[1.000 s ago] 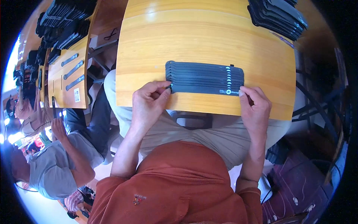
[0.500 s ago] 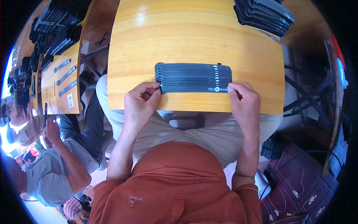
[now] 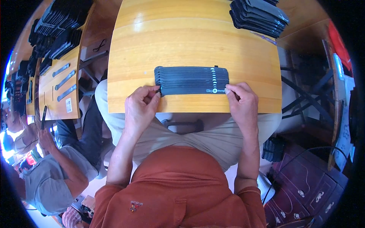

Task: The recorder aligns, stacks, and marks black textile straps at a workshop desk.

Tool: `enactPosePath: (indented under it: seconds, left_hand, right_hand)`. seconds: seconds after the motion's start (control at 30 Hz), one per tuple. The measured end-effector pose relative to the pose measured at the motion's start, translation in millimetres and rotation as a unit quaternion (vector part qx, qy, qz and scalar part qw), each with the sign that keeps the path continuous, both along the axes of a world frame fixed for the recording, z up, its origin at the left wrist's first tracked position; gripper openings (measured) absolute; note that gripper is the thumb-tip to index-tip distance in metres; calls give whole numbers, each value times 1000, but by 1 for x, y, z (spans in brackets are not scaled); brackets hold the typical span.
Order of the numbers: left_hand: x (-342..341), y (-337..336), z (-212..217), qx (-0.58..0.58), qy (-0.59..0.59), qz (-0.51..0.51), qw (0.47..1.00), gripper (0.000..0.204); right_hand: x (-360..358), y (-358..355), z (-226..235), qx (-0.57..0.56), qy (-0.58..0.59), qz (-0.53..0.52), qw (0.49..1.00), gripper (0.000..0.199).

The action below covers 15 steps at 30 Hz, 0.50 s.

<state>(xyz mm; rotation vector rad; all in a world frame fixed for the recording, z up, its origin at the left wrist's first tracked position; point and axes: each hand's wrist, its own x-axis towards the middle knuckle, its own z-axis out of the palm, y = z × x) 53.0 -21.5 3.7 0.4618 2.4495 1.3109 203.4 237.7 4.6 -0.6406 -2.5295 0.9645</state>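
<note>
A fanned row of dark grey straps [image 3: 186, 80] lies on the wooden table near its front edge, each strap overlapping the one behind. Pale printed marks line up toward their right ends. My left hand [image 3: 141, 104] pinches the left end of the nearest strap between thumb and forefinger, where a small black piece shows at the fingertips. At the other end, my right hand [image 3: 243, 102] has its thumb and forefinger closed on the corner of the same strap. Both forearms come up from below, and the strap stays flat between my hands.
A tall stack of dark straps [image 3: 258, 19] stands at the far right of the table [image 3: 171, 45], with a thin purple pen-like tool [image 3: 264, 38] beside it. On the left, a co-worker [image 3: 57, 167] sits at another table bearing strap piles [image 3: 61, 22] and several single straps [image 3: 65, 79].
The whole view has shifted slightly, so table and straps appear farther left. My hands keep their pinch on the strap's ends. The co-worker's raised hand has moved a little.
</note>
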Motion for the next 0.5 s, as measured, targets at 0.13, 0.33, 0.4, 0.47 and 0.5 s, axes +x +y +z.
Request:
enactPosePath:
  seconds: [0.13,0.33,0.4,0.47,0.5]
  left_hand:
    - [2,-2,3,-52,146,-56,986,17]
    - [21,-4,-2,-101,343,-123,926,27]
    - [21,-4,-7,-81,393,-154,903,33]
    - [21,-2,-9,-131,401,-219,880,44]
    - [21,-5,-13,-160,370,-233,885,54]
  right_hand:
    - [4,-9,10,88,-27,1,996,15]
    - [-15,-67,13,266,37,113,957,28]
    - [-25,-85,8,265,25,168,949,38]
    - [-30,-94,-6,239,11,182,954,43]
    - [-31,-97,-12,209,2,202,957,48]
